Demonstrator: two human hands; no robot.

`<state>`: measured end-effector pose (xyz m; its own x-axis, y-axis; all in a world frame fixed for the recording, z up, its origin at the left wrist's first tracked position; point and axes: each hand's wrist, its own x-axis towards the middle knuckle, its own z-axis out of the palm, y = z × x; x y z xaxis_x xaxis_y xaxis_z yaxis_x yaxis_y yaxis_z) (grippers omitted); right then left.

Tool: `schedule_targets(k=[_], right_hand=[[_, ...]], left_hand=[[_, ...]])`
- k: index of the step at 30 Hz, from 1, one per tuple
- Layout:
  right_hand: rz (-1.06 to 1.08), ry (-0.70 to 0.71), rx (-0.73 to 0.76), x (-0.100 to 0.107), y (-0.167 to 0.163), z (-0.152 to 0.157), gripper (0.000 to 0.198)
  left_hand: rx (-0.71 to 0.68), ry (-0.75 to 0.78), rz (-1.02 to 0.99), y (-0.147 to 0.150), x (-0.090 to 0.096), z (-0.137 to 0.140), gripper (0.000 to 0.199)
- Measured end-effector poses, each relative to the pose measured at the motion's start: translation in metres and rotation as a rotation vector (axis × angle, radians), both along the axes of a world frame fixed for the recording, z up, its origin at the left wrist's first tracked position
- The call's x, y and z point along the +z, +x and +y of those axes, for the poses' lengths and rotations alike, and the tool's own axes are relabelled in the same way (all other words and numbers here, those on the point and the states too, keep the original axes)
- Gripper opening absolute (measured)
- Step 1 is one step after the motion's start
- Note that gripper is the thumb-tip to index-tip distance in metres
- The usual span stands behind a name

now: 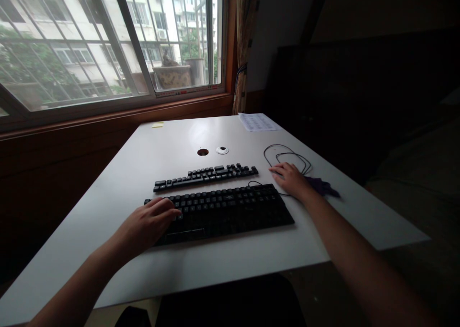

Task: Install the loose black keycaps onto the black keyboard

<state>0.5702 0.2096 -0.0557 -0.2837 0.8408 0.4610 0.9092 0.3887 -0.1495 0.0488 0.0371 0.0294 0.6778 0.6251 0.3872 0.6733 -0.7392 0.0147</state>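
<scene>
My left hand (153, 219) lies over the left end of a black keyboard (230, 217), thumb and fingers bent close together at its keys. Anything between those fingertips is hidden. Keycaps fill the keyboard's back rows, while its front part looks dark and mostly bare. Behind it, loose black keycaps (206, 176) stand lined up in rows. To the right of the keyboard, my right hand (289, 177) rests low on the table, fingers together around a small dark patch that I cannot make out. A black cable (283, 147) loops beyond it, and a purple cloth (321, 186) lies beside the wrist.
The white table (125, 174) has a round hole (203, 152) with its white cover (222, 150) beside it. Printed sheets (258, 122) lie at the far right corner, a yellow sticky note (157, 124) at the far left. A barred window (108, 44) is behind.
</scene>
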Motion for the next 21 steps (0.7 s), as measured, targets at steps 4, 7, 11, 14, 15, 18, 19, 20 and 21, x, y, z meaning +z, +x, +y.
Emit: schedule_targets(k=[4,7,11,14,15,18,19,20,21], right_hand=[[-0.005,-0.001,0.001,0.000,0.000,0.000,0.035],[-0.007,-0.001,-0.003,-0.001,0.000,0.000,0.035],[-0.006,0.001,-0.011,-0.001,0.000,0.000,0.034],[-0.006,0.000,-0.007,-0.001,0.000,0.000,0.034],[-0.006,0.000,-0.005,-0.001,0.001,0.000,0.034],[-0.006,0.001,-0.002,-0.001,0.001,0.001,0.034],[-0.006,0.001,-0.002,-0.001,0.001,0.001,0.034],[-0.005,0.000,-0.002,-0.001,0.001,0.001,0.035],[-0.003,0.000,-0.003,-0.001,0.001,0.001,0.035]], left_hand=[[-0.033,0.035,0.072,0.010,-0.001,0.002,0.018],[-0.054,0.061,0.141,0.014,-0.004,0.006,0.019],[-0.064,0.046,0.232,0.017,-0.004,0.009,0.018],[-0.061,-0.009,0.249,0.018,-0.001,0.009,0.017],[-0.059,-0.034,0.242,0.019,0.000,0.009,0.017],[-0.061,-0.101,0.195,0.020,0.001,0.008,0.019],[-0.063,-0.118,0.175,0.020,0.000,0.008,0.019],[-0.067,-0.132,0.152,0.020,0.000,0.008,0.020],[-0.074,-0.145,0.128,0.020,-0.001,0.008,0.021]])
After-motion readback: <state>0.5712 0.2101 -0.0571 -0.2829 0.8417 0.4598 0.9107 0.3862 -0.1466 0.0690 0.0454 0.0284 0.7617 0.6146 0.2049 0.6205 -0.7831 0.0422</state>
